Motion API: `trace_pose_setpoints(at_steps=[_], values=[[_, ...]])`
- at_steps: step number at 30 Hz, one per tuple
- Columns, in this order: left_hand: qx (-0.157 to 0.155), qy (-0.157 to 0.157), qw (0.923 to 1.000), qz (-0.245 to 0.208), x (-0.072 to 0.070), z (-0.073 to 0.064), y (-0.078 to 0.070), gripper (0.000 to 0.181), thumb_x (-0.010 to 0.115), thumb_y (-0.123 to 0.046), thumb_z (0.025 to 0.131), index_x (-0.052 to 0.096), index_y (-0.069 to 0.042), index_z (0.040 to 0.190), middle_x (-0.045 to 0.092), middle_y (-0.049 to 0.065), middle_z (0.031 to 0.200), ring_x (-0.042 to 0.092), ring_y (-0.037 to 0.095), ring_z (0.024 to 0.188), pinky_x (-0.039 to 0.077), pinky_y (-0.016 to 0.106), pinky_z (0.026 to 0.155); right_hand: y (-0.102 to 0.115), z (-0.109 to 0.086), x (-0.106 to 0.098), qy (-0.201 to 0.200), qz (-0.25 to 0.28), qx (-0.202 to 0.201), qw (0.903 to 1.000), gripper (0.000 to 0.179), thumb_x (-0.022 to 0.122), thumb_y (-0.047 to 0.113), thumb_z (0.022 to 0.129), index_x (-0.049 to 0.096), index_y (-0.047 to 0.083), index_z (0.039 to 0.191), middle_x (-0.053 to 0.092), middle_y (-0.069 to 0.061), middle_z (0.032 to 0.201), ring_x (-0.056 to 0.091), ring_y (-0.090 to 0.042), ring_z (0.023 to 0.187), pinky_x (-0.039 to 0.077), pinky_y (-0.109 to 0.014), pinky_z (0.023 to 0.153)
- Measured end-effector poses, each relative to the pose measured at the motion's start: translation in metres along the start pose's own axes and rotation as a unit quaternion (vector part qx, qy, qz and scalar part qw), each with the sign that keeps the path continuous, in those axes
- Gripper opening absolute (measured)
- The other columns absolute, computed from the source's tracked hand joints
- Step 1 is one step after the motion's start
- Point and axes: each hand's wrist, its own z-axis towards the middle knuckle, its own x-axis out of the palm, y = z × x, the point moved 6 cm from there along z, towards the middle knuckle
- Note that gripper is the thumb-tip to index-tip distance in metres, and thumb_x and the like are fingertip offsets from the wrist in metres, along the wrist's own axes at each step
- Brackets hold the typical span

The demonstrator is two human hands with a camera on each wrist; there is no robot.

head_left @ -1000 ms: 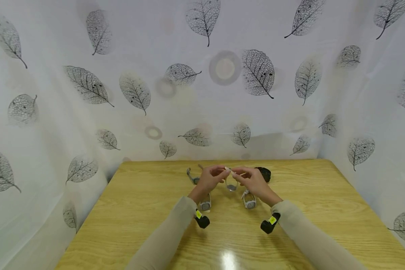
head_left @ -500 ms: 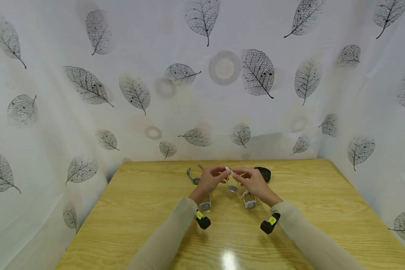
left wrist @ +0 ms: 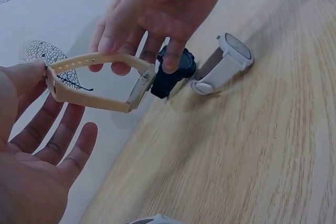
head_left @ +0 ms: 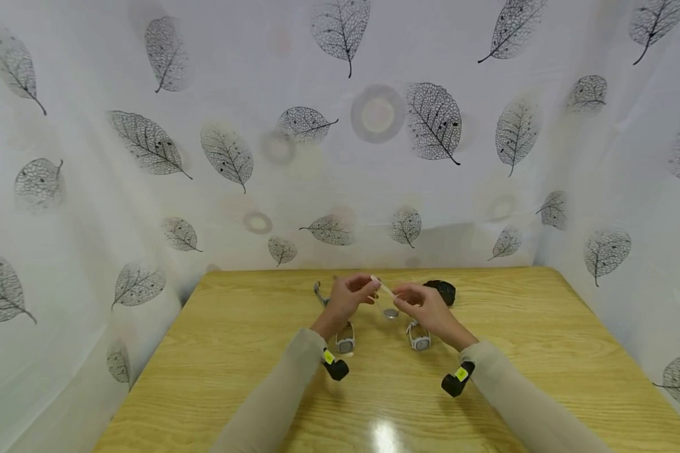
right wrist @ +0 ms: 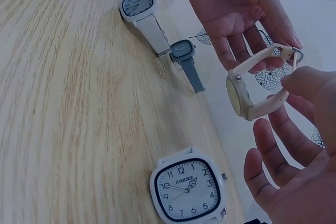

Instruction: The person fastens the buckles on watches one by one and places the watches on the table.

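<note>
Between both hands hangs a cream-strapped wristwatch [head_left: 390, 313], its dial low and its strap looped up above it. My left hand [head_left: 344, 302] pinches the buckle end of the strap between thumb and fingers. My right hand [head_left: 427, 308] pinches the strap on the other side, the thumb lying on it in the right wrist view. In the left wrist view, the buckle [left wrist: 50, 74] sits by the left thumb, with the holed strap end running towards the right fingers. The watch is held off the table.
Two white wristwatches stand below the hands, one left [head_left: 345, 341] and one right [head_left: 419, 336]. A blue-grey watch [right wrist: 182, 51] lies behind the left hand, a black watch [left wrist: 178, 69] behind the right. All are on the wooden table [head_left: 249, 352], before a leaf-print curtain [head_left: 374, 189].
My hands have drawn slightly apart, the left moving left. More of the cream strap shows between them, running slantwise from left thumb to right fingers.
</note>
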Motion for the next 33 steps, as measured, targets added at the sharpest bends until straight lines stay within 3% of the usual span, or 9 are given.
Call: trace_pose_setpoints(at_steps=[5,9,13,18,26,33], values=[[0.000,0.001,1.0000,0.005,-0.001,-0.001,0.000,0.029,0.071,-0.027,0.100,0.073,-0.003,0.115,0.068,0.029,0.113,0.069,0.023,0.091,0.062,0.040,0.084,-0.001,-0.001,-0.002,-0.016,-0.006,-0.008,0.9998,0.032,0.067,0.029,0.103,0.070,0.010,0.128,0.073,-0.019,0.112,0.068,-0.032,0.095,0.057,-0.033,0.074],[-0.001,-0.001,0.9998,0.022,0.000,-0.002,0.000,0.029,0.072,-0.026,0.100,0.073,-0.003,0.117,0.067,0.033,0.114,0.070,0.021,0.088,0.062,0.042,0.084,-0.003,-0.001,-0.002,-0.023,0.001,-0.004,0.9997,0.032,0.067,0.031,0.102,0.071,0.013,0.127,0.072,-0.020,0.114,0.067,-0.025,0.094,0.059,-0.043,0.077],[-0.002,0.001,0.9992,0.040,0.003,-0.003,0.002,0.031,0.072,-0.026,0.099,0.074,-0.002,0.119,0.068,0.033,0.111,0.070,0.019,0.086,0.062,0.041,0.082,-0.004,-0.001,-0.001,-0.028,0.003,-0.003,0.9996,0.032,0.068,0.031,0.102,0.071,0.013,0.128,0.073,-0.016,0.115,0.067,-0.024,0.096,0.059,-0.051,0.079],[0.005,0.010,0.9988,0.047,0.007,-0.003,0.005,0.031,0.072,-0.026,0.099,0.074,0.000,0.117,0.070,0.031,0.107,0.070,0.020,0.086,0.062,0.043,0.081,-0.001,-0.001,0.000,-0.037,-0.011,-0.003,0.9993,0.032,0.068,0.033,0.101,0.072,0.015,0.128,0.073,-0.005,0.116,0.067,-0.023,0.099,0.058,-0.042,0.081],[0.001,0.010,0.9985,0.054,0.010,-0.004,0.008,0.029,0.072,-0.025,0.100,0.075,-0.002,0.116,0.071,0.028,0.109,0.070,0.019,0.087,0.061,0.039,0.080,0.001,0.000,0.001,-0.041,-0.012,-0.005,0.9991,0.030,0.068,0.032,0.101,0.073,0.015,0.126,0.074,-0.006,0.117,0.067,-0.023,0.100,0.058,-0.041,0.082],[-0.010,0.000,0.9982,0.059,0.009,-0.004,0.007,0.027,0.073,-0.027,0.098,0.077,-0.006,0.113,0.075,0.017,0.104,0.069,0.017,0.086,0.061,0.042,0.083,-0.001,-0.002,0.002,-0.027,-0.007,-0.006,0.9996,0.031,0.070,0.029,0.100,0.071,0.015,0.128,0.073,-0.005,0.111,0.067,-0.025,0.097,0.058,-0.041,0.082]])
